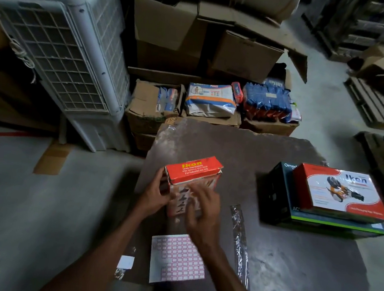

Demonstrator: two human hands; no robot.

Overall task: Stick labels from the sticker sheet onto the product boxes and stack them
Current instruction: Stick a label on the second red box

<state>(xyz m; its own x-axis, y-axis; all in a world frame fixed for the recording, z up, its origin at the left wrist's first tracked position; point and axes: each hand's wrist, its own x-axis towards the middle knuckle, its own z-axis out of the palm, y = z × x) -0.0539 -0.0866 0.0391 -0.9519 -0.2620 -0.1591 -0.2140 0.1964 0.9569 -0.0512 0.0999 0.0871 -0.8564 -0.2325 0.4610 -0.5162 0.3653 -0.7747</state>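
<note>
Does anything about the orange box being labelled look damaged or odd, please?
Yes: the orange Ikon tape dispenser box has a torn, ragged top flap at its right corner, and the cardboard there looks creased.

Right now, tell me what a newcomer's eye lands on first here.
First the orange Ikon box standing mid-table, left hand holding its side and right hand against its front. Then the sticker sheet lying nearer the person, and a second Ikon box stacked on a dark box at right.
</note>
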